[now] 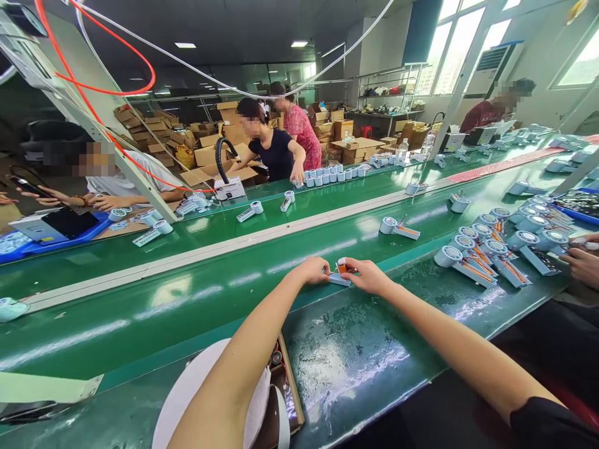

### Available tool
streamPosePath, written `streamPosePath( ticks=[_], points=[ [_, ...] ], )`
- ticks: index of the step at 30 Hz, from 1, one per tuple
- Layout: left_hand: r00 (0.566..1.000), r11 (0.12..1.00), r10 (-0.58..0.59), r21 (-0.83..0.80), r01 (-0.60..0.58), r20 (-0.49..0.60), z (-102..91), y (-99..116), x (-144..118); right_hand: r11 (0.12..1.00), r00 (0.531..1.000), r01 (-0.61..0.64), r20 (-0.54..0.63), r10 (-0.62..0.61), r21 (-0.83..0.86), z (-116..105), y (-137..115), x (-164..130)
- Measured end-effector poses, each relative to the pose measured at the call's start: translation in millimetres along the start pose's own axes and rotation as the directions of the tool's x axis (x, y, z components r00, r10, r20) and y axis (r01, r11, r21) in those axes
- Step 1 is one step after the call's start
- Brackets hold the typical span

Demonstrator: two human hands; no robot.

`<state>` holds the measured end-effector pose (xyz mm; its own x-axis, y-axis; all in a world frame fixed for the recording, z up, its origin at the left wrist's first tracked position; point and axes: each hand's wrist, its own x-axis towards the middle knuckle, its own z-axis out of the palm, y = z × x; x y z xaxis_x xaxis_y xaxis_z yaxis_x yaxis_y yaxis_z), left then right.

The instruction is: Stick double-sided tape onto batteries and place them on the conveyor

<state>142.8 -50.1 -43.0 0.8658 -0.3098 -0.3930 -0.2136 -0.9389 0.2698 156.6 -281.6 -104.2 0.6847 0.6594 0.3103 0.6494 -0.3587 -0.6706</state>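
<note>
Both my hands are over the near edge of the green belt, around a light blue plastic housing (339,279). My left hand (314,270) has its fingers closed on the housing's left end. My right hand (369,277) pinches a small orange battery (343,267) with a pale top, just above the housing. Whether the battery touches the housing I cannot tell. Below my left forearm lies a white roll (196,390), partly over a cardboard box (294,405) holding wired cylindrical cells.
Several round-headed blue housings with orange wires (472,255) are grouped at the right, near a co-worker's hand (584,262). One wired housing (397,228) lies on the belt ahead. A pale divider (224,249) runs along the line. Co-workers sit across; metal posts (135,162) rise from the bench.
</note>
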Motion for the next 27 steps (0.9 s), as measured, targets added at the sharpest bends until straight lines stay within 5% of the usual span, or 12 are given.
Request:
streamPosePath(
  ticks=[9,19,23,27],
  points=[
    [0.984,0.987,-0.084,-0.149,0.061,-0.155,4.9,8,12,0.948,0.976,0.020,0.210,0.050,-0.317,-10,-12,3],
    [0.979,0.983,-0.105,-0.167,0.076,-0.175,-6.1,40,-4,0.950,0.948,-0.092,0.267,0.176,-0.298,-6,-16,38],
    [0.966,0.987,-0.080,-0.153,0.043,-0.245,-12.6,53,-51,0.994,0.962,-0.047,0.263,0.071,-0.097,-2,-24,33],
    [0.955,0.981,0.078,-0.146,-0.124,-0.286,-6.0,46,-156,0.969,0.981,-0.074,0.191,0.028,0.236,-1,-2,13]
  ],
)
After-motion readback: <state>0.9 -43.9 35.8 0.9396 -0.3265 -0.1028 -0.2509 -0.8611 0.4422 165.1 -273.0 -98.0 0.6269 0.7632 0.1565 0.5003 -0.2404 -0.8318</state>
